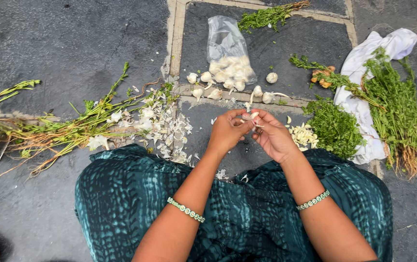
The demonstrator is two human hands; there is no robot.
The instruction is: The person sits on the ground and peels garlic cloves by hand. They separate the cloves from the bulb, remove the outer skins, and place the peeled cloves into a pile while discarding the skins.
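Note:
My left hand [227,132] and my right hand [272,136] meet above my lap, fingertips pinching a small white garlic clove [250,116] between them. Both wrists wear green beaded bracelets. Just right of my right hand lies a small pile of peeled cloves [303,135]. A heap of papery garlic skins [162,127] is spread to the left of my left hand. Beyond the hands sit several whole garlic bulbs [207,77] spilling from a clear plastic bag [228,51].
Leafy green herbs [335,127] lie at right, more of them with roots on a white cloth [363,109]. Stripped stems and roots [58,128] lie at left. Another herb bunch [266,17] lies at the top. My teal patterned skirt [121,199] covers my knees on the stone floor.

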